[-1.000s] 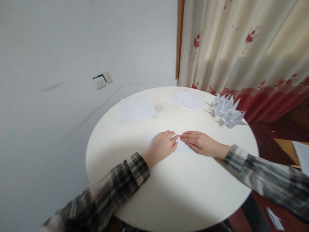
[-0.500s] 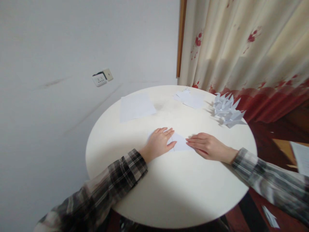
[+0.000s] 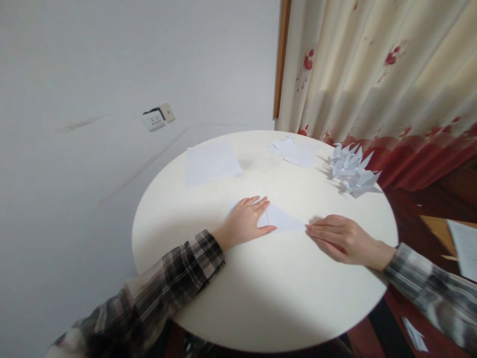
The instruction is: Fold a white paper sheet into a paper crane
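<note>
A folded sheet of white paper [image 3: 283, 219] lies flat on the round white table [image 3: 283, 293], its right end narrowing to a point. A crease line runs across it beside my left thumb. My left hand [image 3: 246, 222] rests on the paper's left part, fingers spread and palm down, hiding much of that side. At the paper's right tip is my right hand [image 3: 341, 238], its fingers pressed together and the fingertips touching the corner. Whether the tip is pinched between thumb and fingers is hard to see.
Larger white sheets [image 3: 212, 163] lie at the table's back left. Smaller paper pieces [image 3: 294, 151] are spread at the back. Several folded paper cranes [image 3: 354, 169] stand near the right edge, by the curtain [image 3: 372, 74]. The wall [image 3: 93, 174] borders the table's left side.
My right hand has slid right and slightly toward me, out to the paper's pointed tip, uncovering more of the paper. My left hand stays in place, its thumb stretched a little further.
</note>
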